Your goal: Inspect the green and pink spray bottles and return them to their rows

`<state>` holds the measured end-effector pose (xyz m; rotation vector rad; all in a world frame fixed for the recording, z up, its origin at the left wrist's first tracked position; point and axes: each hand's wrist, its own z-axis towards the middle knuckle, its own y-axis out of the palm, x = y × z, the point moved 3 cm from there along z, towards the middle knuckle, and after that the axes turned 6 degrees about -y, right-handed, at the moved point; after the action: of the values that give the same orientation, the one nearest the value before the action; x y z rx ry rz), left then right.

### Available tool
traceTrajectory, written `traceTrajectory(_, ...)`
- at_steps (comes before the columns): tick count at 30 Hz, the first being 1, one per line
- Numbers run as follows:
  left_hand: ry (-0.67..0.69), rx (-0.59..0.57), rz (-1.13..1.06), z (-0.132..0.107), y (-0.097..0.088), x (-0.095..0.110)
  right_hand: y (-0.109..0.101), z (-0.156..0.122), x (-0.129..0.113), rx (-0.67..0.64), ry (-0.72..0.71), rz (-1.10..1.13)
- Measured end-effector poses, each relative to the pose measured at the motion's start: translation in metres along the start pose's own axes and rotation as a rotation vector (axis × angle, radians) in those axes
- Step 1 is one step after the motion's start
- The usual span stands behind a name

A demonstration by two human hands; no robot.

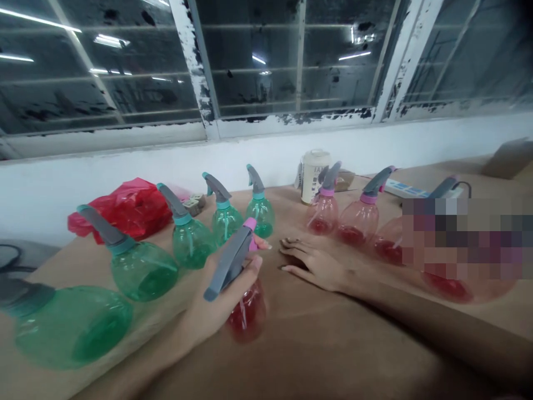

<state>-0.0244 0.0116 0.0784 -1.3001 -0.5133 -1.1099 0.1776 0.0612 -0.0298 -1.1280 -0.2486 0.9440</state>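
Observation:
My left hand (219,294) grips the neck and trigger of a pink spray bottle (247,316) that has a grey head and a pink nozzle. Red liquid shows inside it, and the nozzle points away from me. Palm down on the brown table (316,344), my right hand (318,265) lies with its fingers apart, holding nothing. To the left stands a row of green spray bottles (144,275) with grey and teal heads and green liquid. On the right is a row of pink spray bottles (358,222) with red liquid; the nearest one is partly blurred out.
A red plastic bag (133,208) lies at the back left, beside small grey blocks (194,205). A pale printed cup (311,178) stands near the white wall (258,155). Farther right are a power strip (410,190) and a cardboard box (508,158).

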Motion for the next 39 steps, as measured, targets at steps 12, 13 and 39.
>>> traceTrajectory(12, -0.023, -0.03, 0.088, 0.003, 0.0, 0.001, -0.003, -0.002, -0.003, -0.087, 0.041, -0.006)
traceTrajectory(13, -0.033, -0.048, 0.085, 0.003, -0.001, 0.002, -0.003, -0.002, -0.003, -0.09, 0.043, -0.014)
traceTrajectory(39, -0.046, -0.005, 0.224, 0.005, -0.006, 0.004, -0.003, -0.009, -0.014, -0.145, 0.053, -0.021)
